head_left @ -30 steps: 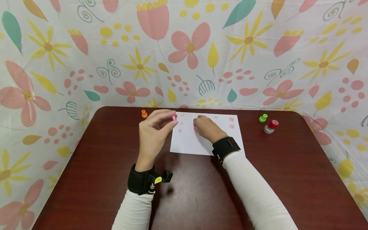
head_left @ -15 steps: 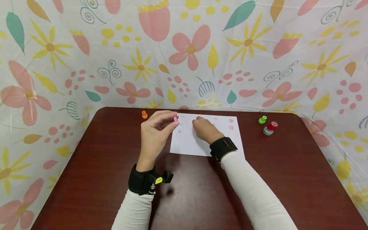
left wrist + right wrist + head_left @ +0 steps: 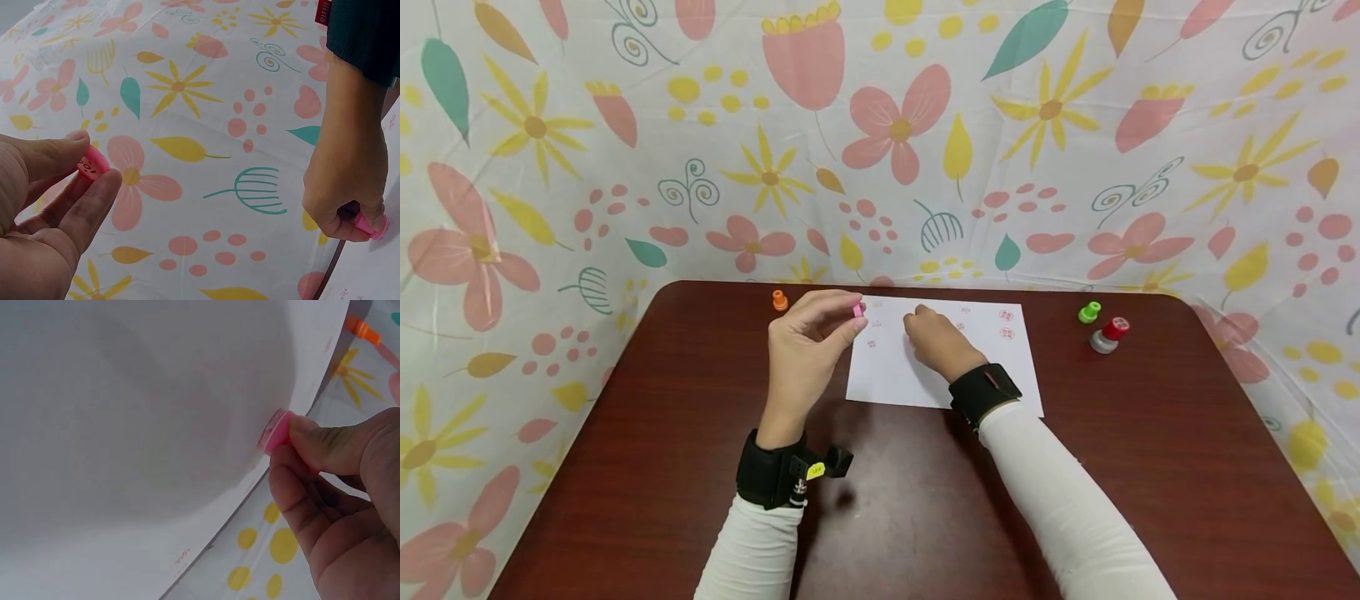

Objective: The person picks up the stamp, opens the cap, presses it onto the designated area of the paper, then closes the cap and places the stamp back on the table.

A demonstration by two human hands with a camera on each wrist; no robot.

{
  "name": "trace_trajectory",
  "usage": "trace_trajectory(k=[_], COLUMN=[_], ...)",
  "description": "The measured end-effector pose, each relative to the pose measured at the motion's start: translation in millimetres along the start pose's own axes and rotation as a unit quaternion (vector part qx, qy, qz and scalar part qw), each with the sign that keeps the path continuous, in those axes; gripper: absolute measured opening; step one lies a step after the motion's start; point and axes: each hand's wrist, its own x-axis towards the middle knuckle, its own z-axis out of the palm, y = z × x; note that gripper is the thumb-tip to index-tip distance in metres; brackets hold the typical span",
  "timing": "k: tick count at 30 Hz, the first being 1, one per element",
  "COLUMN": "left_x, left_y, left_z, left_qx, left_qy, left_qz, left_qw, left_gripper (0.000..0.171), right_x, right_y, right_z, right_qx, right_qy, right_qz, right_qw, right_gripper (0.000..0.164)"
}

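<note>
Raised beside the paper's left edge, my left hand (image 3: 801, 358) pinches a small pink cap (image 3: 94, 164) between thumb and fingers; red lettering shows on its round face. Over the upper middle of the white paper (image 3: 895, 379), my right hand (image 3: 943, 343) grips a pink stamp (image 3: 280, 432) with thumb and curled fingers. The stamp is right at the paper's surface; I cannot tell whether it touches. In the head view the hand hides it. Small red prints (image 3: 1006, 325) mark the paper's right side, with fainter ones towards the left.
An orange stamp (image 3: 780, 301) stands at the table's back edge, left of the paper. Farther right are a green stamp (image 3: 1089, 312) and a larger red-and-grey stamp (image 3: 1108, 335). A floral cloth (image 3: 895, 208) hangs behind the brown table (image 3: 880, 517).
My right hand has shifted slightly left over the paper, uncovering a print beside it. The pink stamp beneath it has gone out of sight in the head view. My left hand has barely moved.
</note>
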Motion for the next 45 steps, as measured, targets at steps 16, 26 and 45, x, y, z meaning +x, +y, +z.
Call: trace_trajectory(k=[16,26,45], left_x=[1.5,1.3,-6.1], left_y=[-1.4,-1.1,1.2], left_z=[1.0,0.9,23.5], left_qx=[-0.002,-0.004,-0.007], left_qy=[0.008,0.007,-0.044], left_qz=[0.01,0.007,-0.01], left_qw=[0.9999,0.9999,0.999], left_gripper=[0.027,0.027,0.026], right_x=[-8.8,-27.8,-78.9], right_y=[17.1,14.4,-33.3], right_z=[-4.8,-46.4,-93.3], right_qx=[0.058,0.131,0.272], right_qy=[-0.001,0.095,0.294], right_qz=[-0.006,-0.031,-0.075], right_qw=[0.998,0.986,0.913], right_gripper=[0.014,0.009,0.018])
